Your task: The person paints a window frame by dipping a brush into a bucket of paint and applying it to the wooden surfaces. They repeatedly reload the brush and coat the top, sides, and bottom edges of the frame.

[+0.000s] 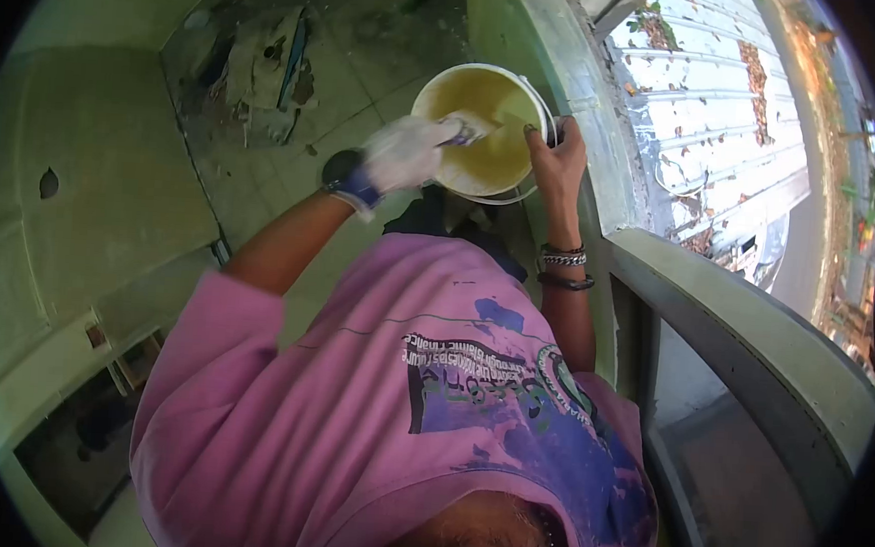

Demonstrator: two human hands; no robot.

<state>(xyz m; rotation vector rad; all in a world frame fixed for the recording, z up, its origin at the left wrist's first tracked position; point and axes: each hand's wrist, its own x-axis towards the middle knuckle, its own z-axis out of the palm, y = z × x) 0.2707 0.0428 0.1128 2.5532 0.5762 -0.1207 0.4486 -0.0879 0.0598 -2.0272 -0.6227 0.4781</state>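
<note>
A white bucket (439,81) with a wire handle is tilted so that its yellowish inside shows. My bare right hand (559,161) grips its rim on the right, thumb over the edge and fingers around the outside. My left hand (410,154), in a white glove with a blue cuff, reaches over the opposite rim with its fingers closed. From them a flat, pale-ended tool (512,123) points into the bucket; its exact kind is blurred.
A concrete ledge (613,189) runs close by on the right, with a leaf-strewn metal roof (714,100) outside it. A grey frame rail (736,307) slopes down to the right. Debris (259,72) lies on the tiled floor (333,102). A greenish wall (105,143) stands at left.
</note>
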